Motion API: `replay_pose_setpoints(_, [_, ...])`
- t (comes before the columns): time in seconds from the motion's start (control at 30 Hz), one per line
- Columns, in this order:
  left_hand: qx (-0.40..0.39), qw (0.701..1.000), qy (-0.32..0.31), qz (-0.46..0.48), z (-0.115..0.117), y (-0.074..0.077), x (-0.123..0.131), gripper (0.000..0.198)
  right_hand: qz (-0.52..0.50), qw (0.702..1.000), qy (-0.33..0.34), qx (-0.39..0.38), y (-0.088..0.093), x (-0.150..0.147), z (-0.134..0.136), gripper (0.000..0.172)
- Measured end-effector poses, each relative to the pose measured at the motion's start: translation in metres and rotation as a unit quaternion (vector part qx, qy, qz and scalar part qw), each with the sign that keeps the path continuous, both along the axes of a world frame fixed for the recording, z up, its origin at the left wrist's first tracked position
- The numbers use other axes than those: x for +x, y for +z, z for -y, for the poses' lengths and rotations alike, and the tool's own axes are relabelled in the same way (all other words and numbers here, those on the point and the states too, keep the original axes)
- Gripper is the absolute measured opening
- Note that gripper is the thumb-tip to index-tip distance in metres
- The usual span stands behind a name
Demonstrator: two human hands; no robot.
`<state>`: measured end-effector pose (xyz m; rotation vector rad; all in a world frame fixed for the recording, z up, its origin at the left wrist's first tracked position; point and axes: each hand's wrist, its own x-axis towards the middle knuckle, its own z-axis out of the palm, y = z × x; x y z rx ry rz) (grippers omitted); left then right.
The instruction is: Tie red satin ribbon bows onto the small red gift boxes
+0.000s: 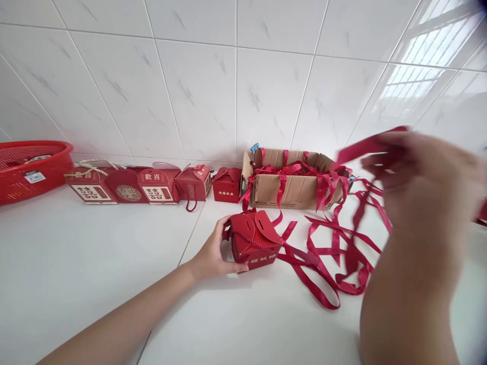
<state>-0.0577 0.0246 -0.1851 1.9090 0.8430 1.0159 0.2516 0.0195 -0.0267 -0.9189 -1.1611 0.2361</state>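
My left hand (213,252) grips a small red gift box (255,243) by its left side, thumb along the lower front edge. The box stands on the white surface with its curved top flaps folded together; a twisted red cord lies across it, and gold characters show on its front. Raised at the right, my right hand (411,157) is blurred and pinches a red ribbon (361,147), whose length trails down toward the surface. More loose red ribbons (319,284) lie in loops between the box and my right arm.
Against the tiled wall (198,91) stands a cardboard carton (300,190) draped with red ribbons. Left of it are a small red box (227,186), another with a cord handle (193,183) and larger printed boxes (127,187). A red plastic basket (57,165) sits far left.
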Motion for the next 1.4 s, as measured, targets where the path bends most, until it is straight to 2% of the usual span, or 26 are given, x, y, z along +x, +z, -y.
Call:
replay_pose_setpoints(0.1, [0.014,1.000,0.004,-0.008,-0.002,-0.002,-0.003,0.106,-0.022,0.993,0.047,-0.101,-0.005,-0.017,-0.018,0.018])
replay_pose_setpoints(0.2, [0.124,0.990,0.048,-0.046,-0.003,-0.005,-0.005,0.118,0.042,0.970,0.142,-0.191,-0.007,-0.026,-0.023,0.021])
replay_pose_setpoints(0.27, [0.200,0.974,0.063,-0.081,-0.001,-0.006,-0.004,0.115,0.117,0.939,0.203,-0.251,-0.007,-0.030,-0.019,0.023])
replay_pose_setpoints(0.4, [0.282,0.946,0.106,-0.123,0.005,-0.003,0.000,0.087,0.247,0.864,0.270,-0.346,-0.006,-0.039,-0.011,0.025])
replay_pose_setpoints(0.5, [0.342,0.919,0.139,-0.141,0.010,0.003,0.003,0.057,0.292,0.832,0.301,-0.362,-0.005,-0.042,-0.011,0.028])
replay_pose_setpoints(0.67, [0.393,0.897,0.163,-0.119,0.026,0.014,0.006,0.015,0.311,0.819,0.332,-0.351,-0.004,-0.038,-0.012,0.024])
replay_pose_setpoints(0.77, [0.415,0.899,0.098,-0.102,0.041,0.029,0.014,0.007,0.305,0.820,0.346,-0.338,-0.001,-0.034,-0.010,0.021])
replay_pose_setpoints(0.83, [0.381,0.919,0.067,-0.076,0.047,0.047,0.023,0.017,0.293,0.824,0.365,-0.320,0.001,-0.033,-0.008,0.021])
replay_pose_setpoints(0.9, [0.294,0.950,0.090,-0.051,0.047,0.074,0.034,0.020,0.271,0.825,0.408,-0.283,0.002,-0.033,-0.006,0.020])
replay_pose_setpoints(1.0, [0.054,0.995,0.076,-0.044,0.038,0.120,0.049,0.035,0.225,0.813,0.497,-0.204,0.003,-0.035,-0.001,0.018])
replay_pose_setpoints(1.1, [-0.060,0.996,-0.044,-0.039,0.031,0.157,0.057,0.037,0.195,0.797,0.552,-0.149,0.003,-0.036,0.005,0.017])
replay_pose_setpoints(1.13, [-0.090,0.992,-0.070,-0.057,0.031,0.164,0.058,0.037,0.189,0.798,0.554,-0.143,0.003,-0.036,0.007,0.018])
replay_pose_setpoints(1.2, [-0.126,0.985,-0.074,-0.094,0.034,0.172,0.057,0.036,0.181,0.808,0.541,-0.145,0.004,-0.034,0.009,0.020])
replay_pose_setpoints(1.27, [-0.126,0.985,-0.031,-0.111,0.037,0.174,0.053,0.033,0.185,0.819,0.522,-0.152,0.005,-0.033,0.011,0.023])
replay_pose_setpoints(1.4, [-0.050,0.989,0.065,-0.121,0.041,0.178,0.035,0.028,0.211,0.819,0.504,-0.173,0.008,-0.030,0.013,0.030])
